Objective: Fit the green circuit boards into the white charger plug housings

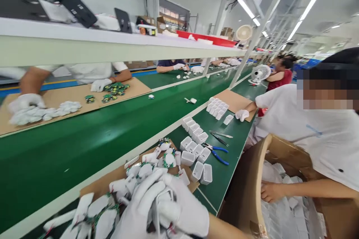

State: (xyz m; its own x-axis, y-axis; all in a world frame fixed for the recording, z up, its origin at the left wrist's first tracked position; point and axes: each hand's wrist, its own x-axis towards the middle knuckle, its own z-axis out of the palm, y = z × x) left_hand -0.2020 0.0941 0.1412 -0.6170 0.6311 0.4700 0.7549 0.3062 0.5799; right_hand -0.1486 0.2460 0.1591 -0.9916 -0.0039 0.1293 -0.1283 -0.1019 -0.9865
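My gloved left hand (141,203) and right hand (186,203) curl together, pinching a white casing (165,195) between them, over heaped circuit boards (169,160). Beyond sit open white boxes (187,158), then blue-handled pliers (220,157); a carton (248,186) stands at right.
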